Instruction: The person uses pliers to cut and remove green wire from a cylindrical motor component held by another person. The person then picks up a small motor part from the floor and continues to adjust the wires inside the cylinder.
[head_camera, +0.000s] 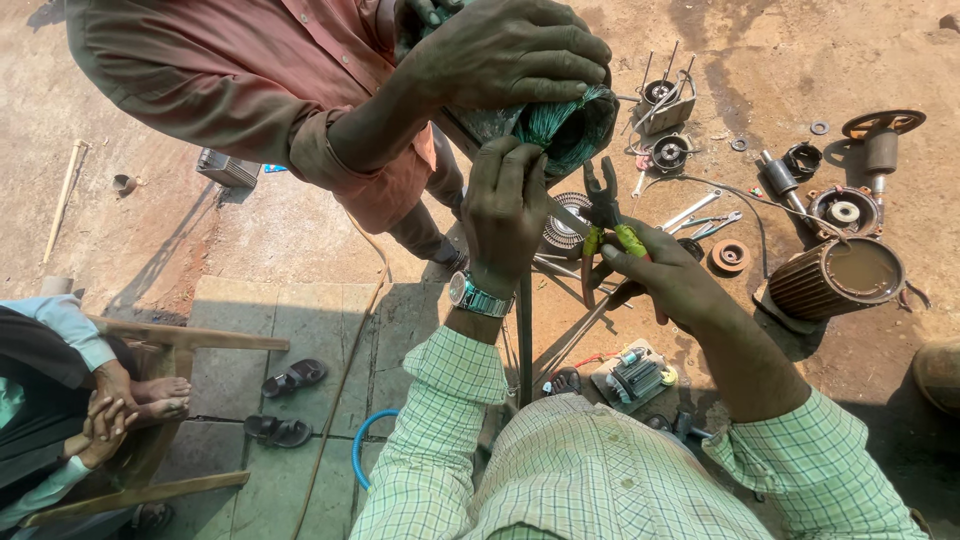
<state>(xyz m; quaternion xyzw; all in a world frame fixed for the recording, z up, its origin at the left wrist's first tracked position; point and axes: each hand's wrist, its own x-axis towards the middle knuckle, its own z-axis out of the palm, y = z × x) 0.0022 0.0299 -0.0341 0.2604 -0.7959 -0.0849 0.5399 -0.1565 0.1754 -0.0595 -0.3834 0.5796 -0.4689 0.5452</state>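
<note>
My left hand (505, 205), with a wristwatch on its wrist, reaches up and its fingers press on the green wire winding (566, 128) of a motor stator. My right hand (662, 276) grips pliers (604, 222) with green and orange handles, jaws pointing up toward the winding. Another person in a reddish shirt stands opposite; that person's hand (510, 48) rests on top of the stator and steadies it.
Motor parts lie on the dirt ground at right: a ribbed motor housing (835, 278), end caps (843, 211), a rotor (880, 137), spanners (700, 212). A small electronic board (634, 378) lies below. Sandals (292, 378) and a blue hose (362, 445) sit on paving. A seated person (60, 400) is at left.
</note>
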